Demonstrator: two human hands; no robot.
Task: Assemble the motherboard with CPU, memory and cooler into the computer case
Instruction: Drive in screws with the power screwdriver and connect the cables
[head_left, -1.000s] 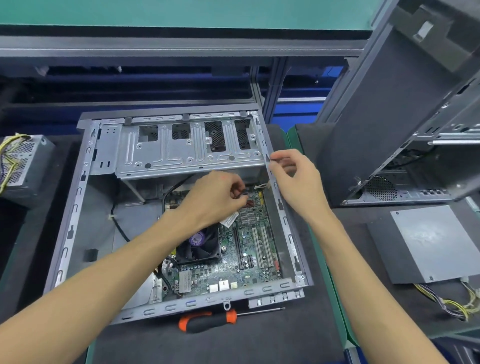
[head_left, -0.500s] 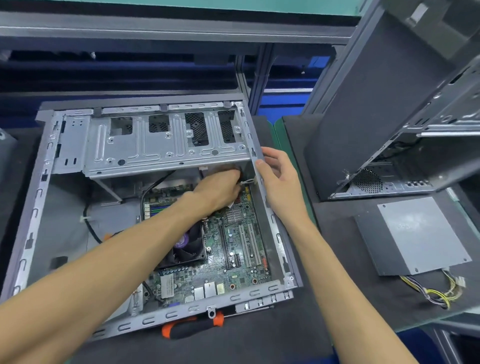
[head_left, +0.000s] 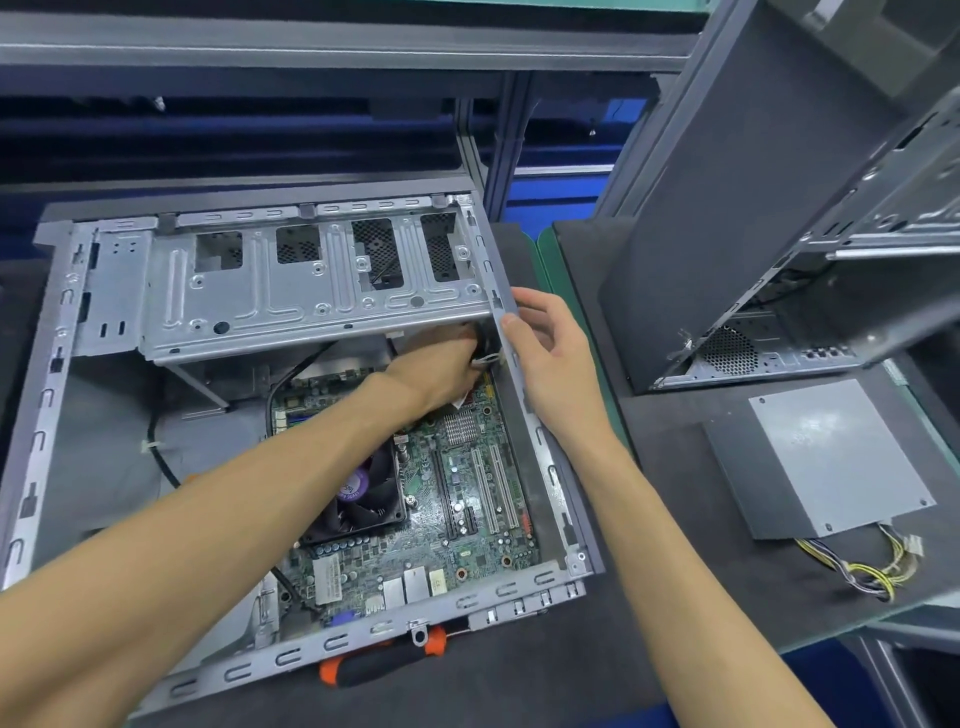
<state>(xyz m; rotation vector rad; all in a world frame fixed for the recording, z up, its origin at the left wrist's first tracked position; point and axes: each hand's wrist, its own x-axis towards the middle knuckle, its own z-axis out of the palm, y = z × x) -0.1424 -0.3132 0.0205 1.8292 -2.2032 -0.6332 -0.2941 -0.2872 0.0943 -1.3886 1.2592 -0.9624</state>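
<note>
Your left hand (head_left: 441, 371) seemingly pinched a small connector (head_left: 485, 358) under the drive cage (head_left: 311, 291); your right hand's (head_left: 550, 358) fingers curled on the case (head_left: 519, 364) rim. Forcing it blind risked bent pins.

1. The drive cage (head_left: 311, 291) roofs the upper part of the case (head_left: 41, 415); the left hand (head_left: 441, 374) fills the gap beneath it.
2. The cooler (head_left: 363, 493) stands proud mid-board.
3. The case floor at centre left is open, crossed by a black cable (head_left: 161, 457).
4. A screwdriver (head_left: 379, 665) lies along the lower rim.
</note>
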